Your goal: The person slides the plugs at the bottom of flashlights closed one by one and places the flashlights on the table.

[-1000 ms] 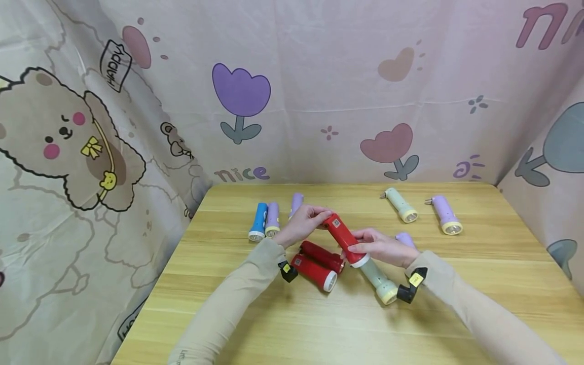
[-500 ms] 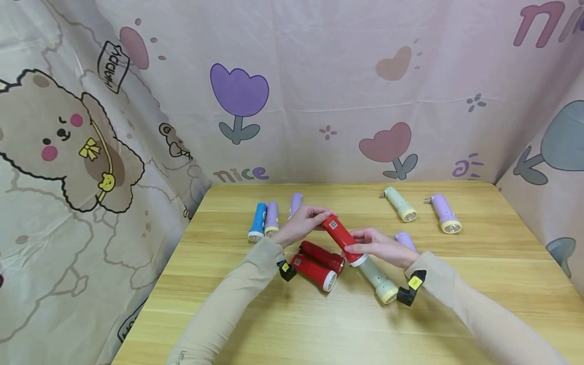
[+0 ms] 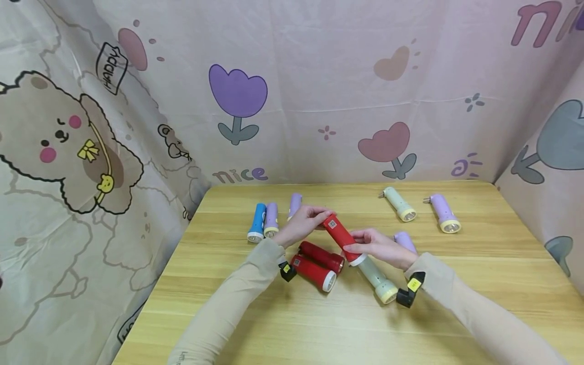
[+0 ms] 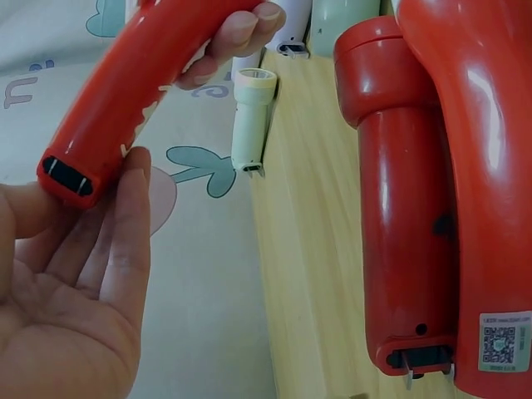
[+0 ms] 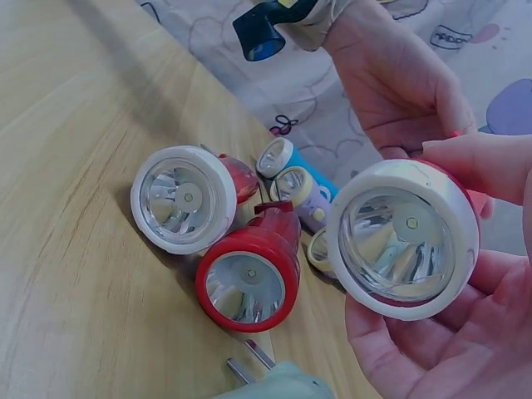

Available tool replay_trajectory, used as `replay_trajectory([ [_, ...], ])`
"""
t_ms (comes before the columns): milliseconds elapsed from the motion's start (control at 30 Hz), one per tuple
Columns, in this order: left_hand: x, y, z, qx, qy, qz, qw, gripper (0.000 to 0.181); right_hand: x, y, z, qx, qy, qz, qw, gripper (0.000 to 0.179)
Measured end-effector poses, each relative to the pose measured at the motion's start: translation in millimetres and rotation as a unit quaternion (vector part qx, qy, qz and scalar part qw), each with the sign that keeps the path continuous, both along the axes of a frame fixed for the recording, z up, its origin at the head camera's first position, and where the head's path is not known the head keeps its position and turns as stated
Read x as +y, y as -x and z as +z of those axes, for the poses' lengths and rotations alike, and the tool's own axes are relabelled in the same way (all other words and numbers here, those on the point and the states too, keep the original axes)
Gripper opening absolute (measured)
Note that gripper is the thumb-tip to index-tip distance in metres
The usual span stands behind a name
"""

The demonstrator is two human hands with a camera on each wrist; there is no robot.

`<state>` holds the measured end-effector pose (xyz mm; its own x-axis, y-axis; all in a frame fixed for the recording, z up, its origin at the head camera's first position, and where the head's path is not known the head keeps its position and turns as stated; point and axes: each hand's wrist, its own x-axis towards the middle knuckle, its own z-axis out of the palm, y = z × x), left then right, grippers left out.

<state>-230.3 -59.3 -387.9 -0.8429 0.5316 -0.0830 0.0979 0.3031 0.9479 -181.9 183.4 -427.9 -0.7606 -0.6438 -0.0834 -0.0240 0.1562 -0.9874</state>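
A red flashlight (image 3: 339, 234) is held above the table, tilted, with its white-rimmed lens (image 5: 405, 237) low and to the right. My left hand (image 3: 302, 224) pinches its tail end, where a black slot (image 4: 66, 176) with metal prongs lying flat shows in the left wrist view. My right hand (image 3: 382, 247) grips the body close to the lens head. Below, two more red flashlights lie side by side: one with a white rim (image 3: 315, 272), the other with a red rim (image 3: 323, 256). Under my right hand lies a light green flashlight (image 3: 376, 280), partly hidden.
At the back left lie a blue flashlight (image 3: 257, 222), a purple one (image 3: 271, 219) beside it and another purple one (image 3: 295, 203). Toward the back right are a light green flashlight (image 3: 399, 204) and a purple one (image 3: 444, 213), prongs out. A purple flashlight (image 3: 405, 240) sits behind my right hand.
Both hands keep their hold on the red flashlight with almost no movement. The whole head view has drifted slightly.
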Motion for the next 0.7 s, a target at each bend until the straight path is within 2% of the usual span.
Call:
replay_trajectory([
  [267,-1.5,-1.9,-1.6,0.013,-0.014,0.011,0.9998,0.038,-2.9,-0.9,-1.1,-0.001,0.011,-0.008,0.9999,0.048],
  [533,-2.9,-3.7,-1.0,0.052,0.001,0.037,0.9980,0.037,-4.6,-1.6,0.0,-0.009,0.008,-0.018,0.9998,0.047],
  [700,-5.1,-3.8,-1.9,0.061,0.003,0.039,0.9974,0.037,-4.6,-1.2,2.0,-0.019,-0.002,-0.031,0.9993,0.049],
])
